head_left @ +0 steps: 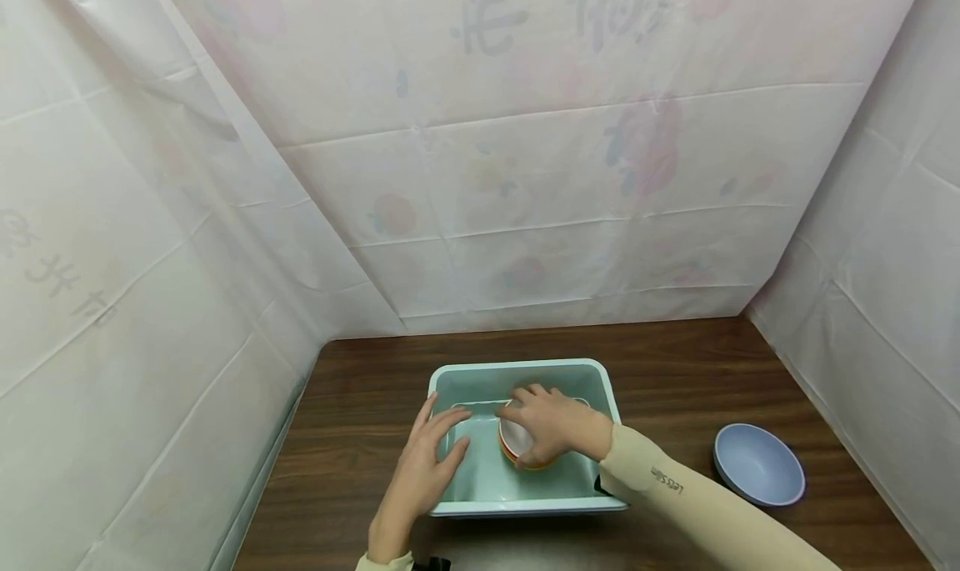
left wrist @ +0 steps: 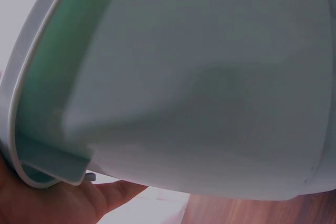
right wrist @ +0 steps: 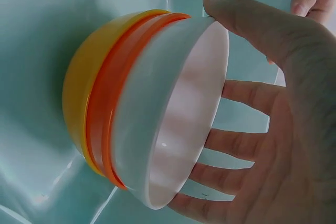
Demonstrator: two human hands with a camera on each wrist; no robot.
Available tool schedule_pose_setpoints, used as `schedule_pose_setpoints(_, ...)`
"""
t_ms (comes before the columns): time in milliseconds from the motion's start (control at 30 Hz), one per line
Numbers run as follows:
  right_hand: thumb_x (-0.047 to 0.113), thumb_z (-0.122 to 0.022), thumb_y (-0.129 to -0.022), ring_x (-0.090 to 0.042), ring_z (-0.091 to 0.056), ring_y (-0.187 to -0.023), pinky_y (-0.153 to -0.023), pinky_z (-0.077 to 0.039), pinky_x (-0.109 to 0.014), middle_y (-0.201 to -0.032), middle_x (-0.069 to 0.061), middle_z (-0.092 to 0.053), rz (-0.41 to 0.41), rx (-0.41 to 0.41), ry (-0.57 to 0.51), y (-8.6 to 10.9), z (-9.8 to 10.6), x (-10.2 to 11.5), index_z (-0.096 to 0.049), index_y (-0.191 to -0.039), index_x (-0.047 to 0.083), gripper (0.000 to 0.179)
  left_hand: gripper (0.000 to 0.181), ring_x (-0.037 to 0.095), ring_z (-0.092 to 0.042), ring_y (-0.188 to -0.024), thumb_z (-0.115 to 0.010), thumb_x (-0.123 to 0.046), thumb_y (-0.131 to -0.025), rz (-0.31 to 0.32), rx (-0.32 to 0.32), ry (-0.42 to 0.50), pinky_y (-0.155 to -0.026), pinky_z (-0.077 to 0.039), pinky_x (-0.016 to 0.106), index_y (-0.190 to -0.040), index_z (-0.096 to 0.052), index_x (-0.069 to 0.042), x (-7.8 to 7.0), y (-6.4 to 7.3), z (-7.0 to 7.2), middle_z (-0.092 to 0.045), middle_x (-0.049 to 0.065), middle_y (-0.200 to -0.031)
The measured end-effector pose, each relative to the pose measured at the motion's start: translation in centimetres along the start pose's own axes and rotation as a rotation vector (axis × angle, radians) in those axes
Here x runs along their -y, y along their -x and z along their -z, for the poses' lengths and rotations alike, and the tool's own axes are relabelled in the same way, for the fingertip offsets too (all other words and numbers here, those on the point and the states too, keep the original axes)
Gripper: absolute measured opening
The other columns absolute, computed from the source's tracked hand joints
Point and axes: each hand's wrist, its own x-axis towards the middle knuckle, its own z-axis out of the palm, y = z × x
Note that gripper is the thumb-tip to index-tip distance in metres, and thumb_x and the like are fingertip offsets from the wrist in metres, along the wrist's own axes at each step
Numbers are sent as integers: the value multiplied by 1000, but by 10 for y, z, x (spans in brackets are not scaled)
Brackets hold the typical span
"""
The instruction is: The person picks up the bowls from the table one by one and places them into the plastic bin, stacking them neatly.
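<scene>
A stack of nested bowls sits inside a pale green plastic basin (head_left: 525,507). On top is a white bowl (right wrist: 152,87), with orange (right wrist: 100,114) below it and a yellow bowl (right wrist: 79,87) at the bottom. From above, my right hand (head_left: 558,428) grips the white bowl's rim, thumb at one side and fingers spread along the other. The fingertips are partly hidden behind the rim in the right wrist view. My left hand (head_left: 423,471) is at the basin's left rim with fingers spread and holds nothing; whether it touches the rim, I cannot tell.
A blue-purple bowl (head_left: 759,464) stands apart on the dark wooden table (head_left: 352,421), right of the basin. White printed sheets (head_left: 525,179) hang behind the table and along both sides.
</scene>
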Motion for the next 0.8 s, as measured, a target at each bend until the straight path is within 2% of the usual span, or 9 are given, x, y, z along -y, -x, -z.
schedule_pose_setpoints(100,58,-81,-81,-31,-53,-130,-96,-55,-55,-148,-8,-53,-25,23,1,0,-1,1,-55,-148,27,79,34,34,-25,-157,-73,-17,-97,12,3,2,-119,-35,64,-131,-69,-21,0,0,0,-66,5,-140)
schedule_pose_setpoints(267,58,-81,-81,-33,-53,-133,-101,-52,-57,-150,-9,-52,-69,53,1,2,-1,4,-56,-148,25,79,36,37,-28,-155,-74,-13,-95,-10,-14,-17,-117,-36,65,-130,-70,-20,0,0,-2,-67,5,-138)
schedule_pose_setpoints(467,60,-80,-81,-32,-52,-134,-102,-52,-57,-151,-9,-51,-76,58,13,1,-1,4,-54,-148,27,79,36,38,-29,-155,-74,-13,-95,-26,-28,-27,-116,-38,66,-131,-70,-16,1,0,-2,-67,3,-138)
schedule_pose_setpoints(800,59,-80,-81,-33,-49,-138,-104,-51,-58,-153,-10,-48,-84,61,-6,2,-1,5,-52,-150,24,82,37,37,-27,-156,-73,-15,-96,-27,-18,-20,-115,-39,65,-132,-68,-24,1,1,-1,-66,1,-139)
